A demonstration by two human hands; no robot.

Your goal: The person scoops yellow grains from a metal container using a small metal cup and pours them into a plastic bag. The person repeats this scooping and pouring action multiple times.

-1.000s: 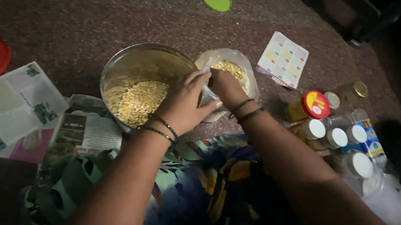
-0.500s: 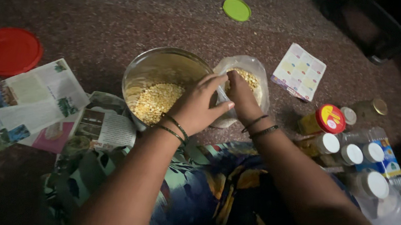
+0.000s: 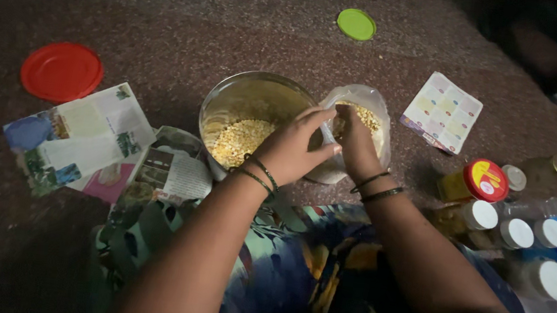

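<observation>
A round metal bowl (image 3: 243,97) half full of yellow split lentils sits on the dark carpet in front of me. Right beside it stands a clear plastic bag (image 3: 373,108) holding more of the same lentils. My left hand (image 3: 293,151) grips the bag's near edge next to the bowl's rim. My right hand (image 3: 352,140) pinches the bag's mouth from the front, fingers curled into the plastic. Both wrists wear dark bangles.
A red lid (image 3: 61,71) lies far left, a green lid (image 3: 356,24) at the top. Printed paper sheets (image 3: 80,136) lie left of the bowl, a patterned card (image 3: 442,111) to the right. Several small jars (image 3: 493,213) with white and red caps stand at right.
The view has shifted, so everything sits further right and lower in frame. Both hands stay on the bag beside the bowl, with the bag's mouth held wider.
</observation>
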